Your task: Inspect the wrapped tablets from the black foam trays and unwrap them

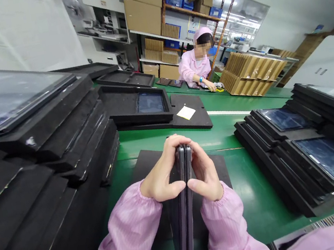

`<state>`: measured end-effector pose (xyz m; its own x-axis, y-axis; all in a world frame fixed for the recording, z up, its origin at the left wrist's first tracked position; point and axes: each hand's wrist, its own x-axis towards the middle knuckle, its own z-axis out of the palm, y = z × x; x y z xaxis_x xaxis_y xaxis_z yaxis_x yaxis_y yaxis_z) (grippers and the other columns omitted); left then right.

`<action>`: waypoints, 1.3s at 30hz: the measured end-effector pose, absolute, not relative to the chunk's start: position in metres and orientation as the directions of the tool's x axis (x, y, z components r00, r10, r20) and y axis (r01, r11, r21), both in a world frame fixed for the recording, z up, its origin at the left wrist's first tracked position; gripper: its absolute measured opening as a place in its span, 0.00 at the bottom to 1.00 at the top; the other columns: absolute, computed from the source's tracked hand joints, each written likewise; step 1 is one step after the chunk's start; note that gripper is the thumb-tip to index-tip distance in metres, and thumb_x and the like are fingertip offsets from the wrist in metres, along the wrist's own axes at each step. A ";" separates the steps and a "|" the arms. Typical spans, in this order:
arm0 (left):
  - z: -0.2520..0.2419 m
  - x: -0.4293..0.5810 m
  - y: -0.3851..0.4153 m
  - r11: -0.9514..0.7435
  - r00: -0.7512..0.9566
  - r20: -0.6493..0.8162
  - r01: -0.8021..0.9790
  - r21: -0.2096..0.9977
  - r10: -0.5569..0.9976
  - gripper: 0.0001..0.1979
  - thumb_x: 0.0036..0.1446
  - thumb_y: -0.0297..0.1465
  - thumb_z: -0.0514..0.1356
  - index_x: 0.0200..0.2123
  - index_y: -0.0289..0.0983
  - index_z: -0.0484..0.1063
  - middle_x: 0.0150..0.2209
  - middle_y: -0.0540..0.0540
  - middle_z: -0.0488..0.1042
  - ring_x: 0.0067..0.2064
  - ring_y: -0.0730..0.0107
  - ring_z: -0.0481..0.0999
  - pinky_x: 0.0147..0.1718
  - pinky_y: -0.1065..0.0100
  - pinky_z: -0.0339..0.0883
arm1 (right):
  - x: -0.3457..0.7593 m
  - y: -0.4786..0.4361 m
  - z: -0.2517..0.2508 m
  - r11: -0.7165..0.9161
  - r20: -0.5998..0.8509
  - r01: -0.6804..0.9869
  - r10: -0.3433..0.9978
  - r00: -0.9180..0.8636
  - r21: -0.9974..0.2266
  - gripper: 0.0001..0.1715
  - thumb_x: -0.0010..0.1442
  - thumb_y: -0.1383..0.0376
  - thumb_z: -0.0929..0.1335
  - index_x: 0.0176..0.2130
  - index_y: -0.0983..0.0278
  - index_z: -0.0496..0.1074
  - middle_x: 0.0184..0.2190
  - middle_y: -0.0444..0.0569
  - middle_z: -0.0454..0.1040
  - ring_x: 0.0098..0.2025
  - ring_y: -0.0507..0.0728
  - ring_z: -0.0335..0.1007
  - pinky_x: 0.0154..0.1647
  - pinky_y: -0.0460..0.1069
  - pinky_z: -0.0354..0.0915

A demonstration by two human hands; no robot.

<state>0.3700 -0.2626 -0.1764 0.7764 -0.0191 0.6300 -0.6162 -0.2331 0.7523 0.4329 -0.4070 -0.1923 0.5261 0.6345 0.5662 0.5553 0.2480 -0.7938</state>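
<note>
Two thin dark panels (185, 207) stand on edge, pressed face to face, right in front of me. My left hand (160, 173) wraps over their left side and far end, fingers curled. My right hand (205, 174) clasps the right side, thumb against the edge. Both wrists wear pink sleeves. Under the panels lies a flat black foam mat (219, 167) on the green table (248, 188).
Tall stacks of black foam trays holding screens rise at my left (46, 153) and right (311, 147). An open tray (138, 104) and a mat with a yellow-white slip (186, 112) lie ahead. A person in pink (198, 64) works at the far end near cardboard dividers (251, 72).
</note>
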 end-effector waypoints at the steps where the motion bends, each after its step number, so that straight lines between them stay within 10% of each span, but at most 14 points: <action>1: -0.177 0.369 -0.262 -0.232 0.767 0.641 -0.629 0.742 -0.032 0.31 0.55 0.56 0.55 0.56 0.47 0.59 0.50 0.40 0.63 0.49 0.46 0.69 0.49 0.44 0.70 | 0.433 -0.407 -0.192 0.261 0.575 0.560 0.641 0.508 -0.786 0.46 0.56 0.38 0.66 0.64 0.59 0.60 0.49 0.55 0.71 0.57 0.69 0.69 0.54 0.63 0.71; 39: -0.185 0.379 -0.294 -0.026 0.666 0.735 -0.738 0.674 0.124 0.13 0.64 0.45 0.55 0.46 0.44 0.64 0.43 0.48 0.62 0.35 0.69 0.68 0.39 0.60 0.69 | 0.406 -0.406 -0.187 0.382 0.584 0.450 0.409 0.701 -0.807 0.20 0.63 0.51 0.68 0.51 0.56 0.71 0.35 0.45 0.64 0.33 0.56 0.61 0.36 0.51 0.63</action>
